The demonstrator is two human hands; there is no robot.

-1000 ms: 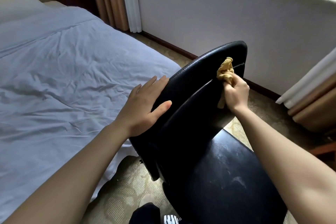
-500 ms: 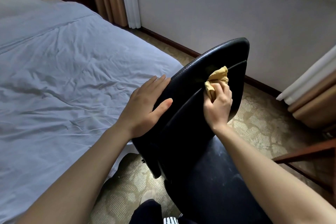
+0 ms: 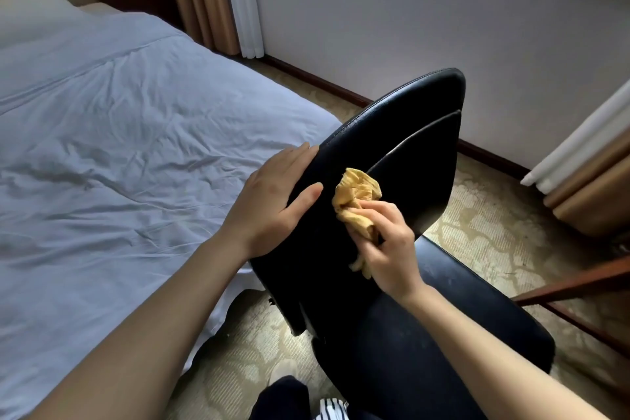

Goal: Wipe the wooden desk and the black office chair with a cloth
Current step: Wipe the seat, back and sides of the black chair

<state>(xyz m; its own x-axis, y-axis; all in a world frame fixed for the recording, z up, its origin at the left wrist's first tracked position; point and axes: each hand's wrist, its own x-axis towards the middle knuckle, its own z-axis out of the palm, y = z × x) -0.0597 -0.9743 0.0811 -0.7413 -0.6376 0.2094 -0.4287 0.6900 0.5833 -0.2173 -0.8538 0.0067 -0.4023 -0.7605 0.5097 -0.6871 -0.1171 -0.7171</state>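
The black office chair [image 3: 419, 153] stands in front of me with its backrest tilted toward the bed and its dusty seat at the lower right. My left hand [image 3: 272, 201] lies flat on the backrest's left edge, fingers straight, thumb on the front face. My right hand [image 3: 385, 245] grips a crumpled yellow cloth [image 3: 354, 198] and presses it against the middle of the backrest, just right of my left thumb. The desk's top is out of sight.
A bed with a pale blue-grey sheet [image 3: 119, 153] fills the left side, close behind the chair. A white wall [image 3: 426, 27] under a window runs across the back, curtains [image 3: 593, 177] hang at right, and brown wooden bars [image 3: 576, 286] cross the patterned carpet [image 3: 491, 228].
My right hand has drawn the cloth down and left along the backrest, from near its top right corner to its middle. The left hand has stayed on the backrest's edge.
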